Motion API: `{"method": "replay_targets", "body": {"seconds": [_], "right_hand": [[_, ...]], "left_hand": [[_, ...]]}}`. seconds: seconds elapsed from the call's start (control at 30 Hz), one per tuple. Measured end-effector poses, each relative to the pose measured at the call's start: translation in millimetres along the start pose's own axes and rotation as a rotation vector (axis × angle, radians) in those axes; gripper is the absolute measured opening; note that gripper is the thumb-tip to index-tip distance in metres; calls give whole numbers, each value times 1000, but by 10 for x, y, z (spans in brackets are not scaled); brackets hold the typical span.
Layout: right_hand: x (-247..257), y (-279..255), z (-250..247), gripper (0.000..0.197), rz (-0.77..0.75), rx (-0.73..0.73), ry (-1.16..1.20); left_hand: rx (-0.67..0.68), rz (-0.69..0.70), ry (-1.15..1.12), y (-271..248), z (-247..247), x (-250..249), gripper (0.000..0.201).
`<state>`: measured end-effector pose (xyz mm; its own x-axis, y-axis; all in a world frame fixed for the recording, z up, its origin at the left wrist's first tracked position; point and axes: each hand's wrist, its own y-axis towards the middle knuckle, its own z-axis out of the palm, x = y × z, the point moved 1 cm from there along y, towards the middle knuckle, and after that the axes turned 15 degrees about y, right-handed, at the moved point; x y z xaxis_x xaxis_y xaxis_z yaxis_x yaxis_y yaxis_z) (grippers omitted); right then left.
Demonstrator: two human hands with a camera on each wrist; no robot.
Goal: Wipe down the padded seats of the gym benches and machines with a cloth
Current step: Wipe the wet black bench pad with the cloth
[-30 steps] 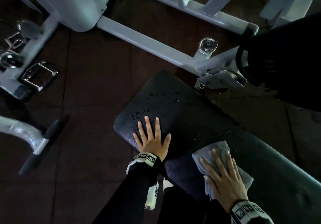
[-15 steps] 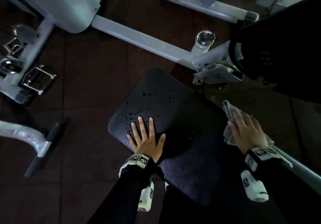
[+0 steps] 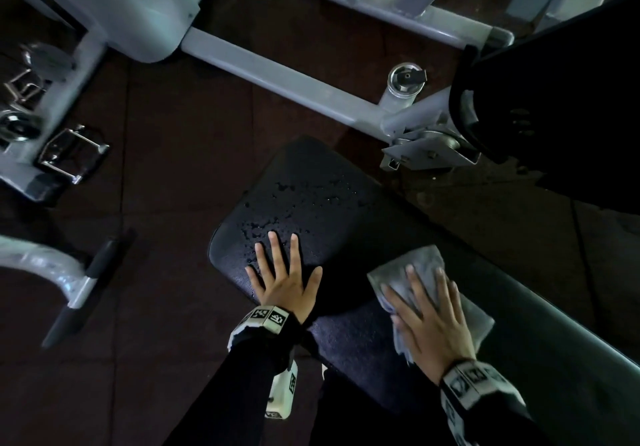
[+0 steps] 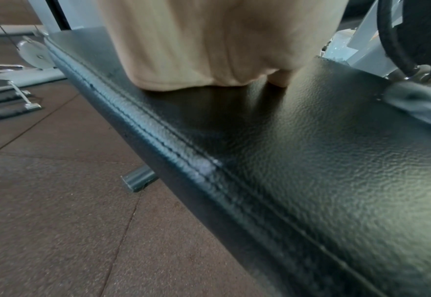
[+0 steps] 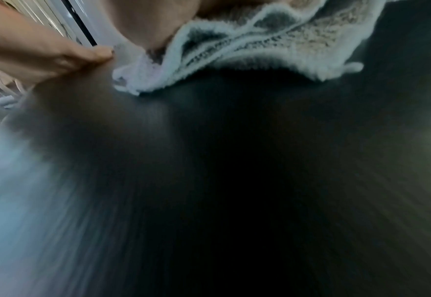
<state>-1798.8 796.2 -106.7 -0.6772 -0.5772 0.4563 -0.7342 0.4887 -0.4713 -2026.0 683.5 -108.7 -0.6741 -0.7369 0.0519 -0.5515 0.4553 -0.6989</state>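
- Cloth (image 3: 429,272): soft, limp, light; lies on the padded seat (image 3: 311,210), right of centre.
- Right hand (image 3: 433,321): flat, fingers straight, pressing the cloth.
- Left hand (image 3: 284,283): flat, bracing near the droplets (image 3: 277,224).
- Press with a flat palm; folds likely bunch.

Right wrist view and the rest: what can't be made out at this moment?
- Right wrist view: the bench pad is smeared by motion blur, so no droplets or texture show.
- Head view: the right hand covers the middle of the cloth.
- Left wrist view: the left hand fills the top; its fingertips are cut off.
- Head view: the pad's right end runs off the frame.
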Motion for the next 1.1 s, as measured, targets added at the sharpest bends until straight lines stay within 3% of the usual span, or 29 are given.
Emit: {"method": "replay_targets", "body": {"seconds": [0.1, 0.23, 0.33, 0.43, 0.57, 0.7, 0.9, 1.1], "right_hand": [[5, 449, -128, 52, -60, -66, -48], [-260, 815, -433, 55, 48, -59, -39], [-598, 716, -550, 57, 211, -97, 122], [-880, 292, -505, 57, 345, -118, 137], [-917, -313, -242, 56, 294, -29, -54], [-432, -446, 20, 56, 117, -75, -107], [47, 231, -39, 55, 34, -91, -23], [-207, 844, -442, 52, 134, -175, 78]], "left_hand": [[-6, -2, -9, 13, 11, 3, 71], [-15, -11, -5, 21, 24, 4, 71], [-24, -12, -6, 17, 32, 17, 71], [-27, -11, -7, 21, 47, 19, 71], [-28, -11, -11, 29, 51, 17, 71], [-37, -11, -24, 30, 64, 12, 71], [-36, -8, -10, 42, 60, 16, 71], [-50, -17, 18, 61, 83, 23, 72]]}}
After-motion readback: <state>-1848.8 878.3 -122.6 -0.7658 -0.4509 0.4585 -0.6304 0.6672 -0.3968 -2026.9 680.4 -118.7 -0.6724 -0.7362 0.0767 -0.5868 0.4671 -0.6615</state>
